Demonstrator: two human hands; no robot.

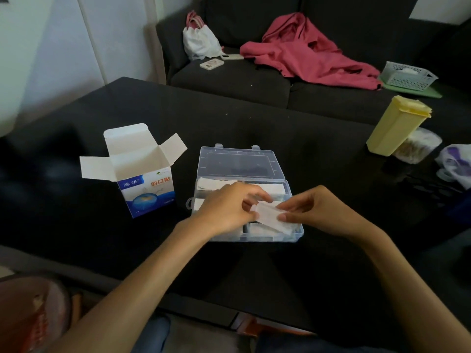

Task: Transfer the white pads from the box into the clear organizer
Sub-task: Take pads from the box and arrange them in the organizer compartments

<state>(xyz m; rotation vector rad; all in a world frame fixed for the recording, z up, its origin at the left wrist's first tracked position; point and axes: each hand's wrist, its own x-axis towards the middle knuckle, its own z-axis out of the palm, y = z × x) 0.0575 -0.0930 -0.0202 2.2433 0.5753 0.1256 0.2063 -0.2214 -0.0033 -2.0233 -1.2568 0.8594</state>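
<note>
Both grips, left hand [226,208] and right hand [314,208], pinch white pads [270,215] over black table [254,118].

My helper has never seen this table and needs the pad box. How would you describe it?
On the black table, look left of the clear organizer that both hands work over. The pad box stands upright there, flaps open. It is the only cardboard item: white and blue with orange lettering.

Box [142,174] left of organizer [293,235] on table [254,118], pads [211,184] inside organizer.
</note>
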